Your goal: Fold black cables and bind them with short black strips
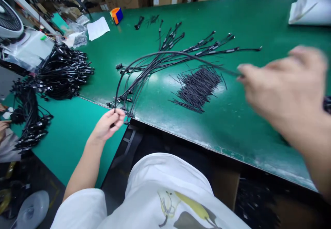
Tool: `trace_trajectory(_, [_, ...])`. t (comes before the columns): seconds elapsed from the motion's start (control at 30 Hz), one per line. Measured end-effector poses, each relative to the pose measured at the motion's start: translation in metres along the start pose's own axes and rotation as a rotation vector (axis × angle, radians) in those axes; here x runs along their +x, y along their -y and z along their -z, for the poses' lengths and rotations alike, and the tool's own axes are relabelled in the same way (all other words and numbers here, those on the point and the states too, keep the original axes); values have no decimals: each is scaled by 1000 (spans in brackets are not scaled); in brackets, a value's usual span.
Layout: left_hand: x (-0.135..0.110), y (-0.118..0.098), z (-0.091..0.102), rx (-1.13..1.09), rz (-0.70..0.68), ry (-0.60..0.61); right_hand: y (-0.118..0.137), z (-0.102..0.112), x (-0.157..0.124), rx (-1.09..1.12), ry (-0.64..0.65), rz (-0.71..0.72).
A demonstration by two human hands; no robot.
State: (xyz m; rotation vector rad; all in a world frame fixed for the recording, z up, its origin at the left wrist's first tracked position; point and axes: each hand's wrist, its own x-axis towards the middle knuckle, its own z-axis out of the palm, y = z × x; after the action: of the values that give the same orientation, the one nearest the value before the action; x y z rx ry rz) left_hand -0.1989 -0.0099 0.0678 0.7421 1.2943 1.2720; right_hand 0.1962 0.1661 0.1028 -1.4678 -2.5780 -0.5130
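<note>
My left hand [108,123] is closed around one end of a long black cable [165,53] at the near edge of the green table [248,118]. The cable arches up over the table to my right hand [281,84], which is blurred and pinches the other end between thumb and fingers. Under the arch lie several black cables [181,50] with connector ends fanned out across the table. A heap of short black ties [198,87] lies just left of my right hand.
A big bundle of black cables [62,72] sits at the left, with more cables [28,118] on a lower green surface. An orange and blue tape roll [116,15], a white paper [97,28], cardboard boxes and a fan [9,19] stand at the back. Another person's hand [3,124] shows at the left edge.
</note>
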Motion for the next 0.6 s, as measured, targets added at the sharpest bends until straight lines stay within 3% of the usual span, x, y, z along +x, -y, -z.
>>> trace_trajectory(0.07, [5, 8, -36, 141, -44, 82, 31, -2, -41, -43, 168, 122])
trace_trajectory(0.13, [7, 16, -77, 311, -164, 222, 60, 1, -73, 185, 263, 360])
trace_trajectory(0.2, [6, 22, -112, 463, -234, 498, 75, 7, -91, 404, 194, 523])
trace_trajectory(0.27, [5, 28, -133, 517, -150, 769, 74, 11, -94, 448, 49, 532])
trace_trajectory(0.3, [5, 30, -138, 501, -73, 834, 68, 12, -91, 415, -12, 493])
trace_trajectory(0.37, [9, 34, -136, 413, 66, 811, 51, 9, -82, 305, -46, 395])
trace_trajectory(0.5, [20, 37, -110, 135, 257, 693, 24, -10, -69, 135, 123, 187])
trace_trajectory(0.6, [24, 33, -92, -73, 307, 572, 14, -29, -69, 192, 189, 112])
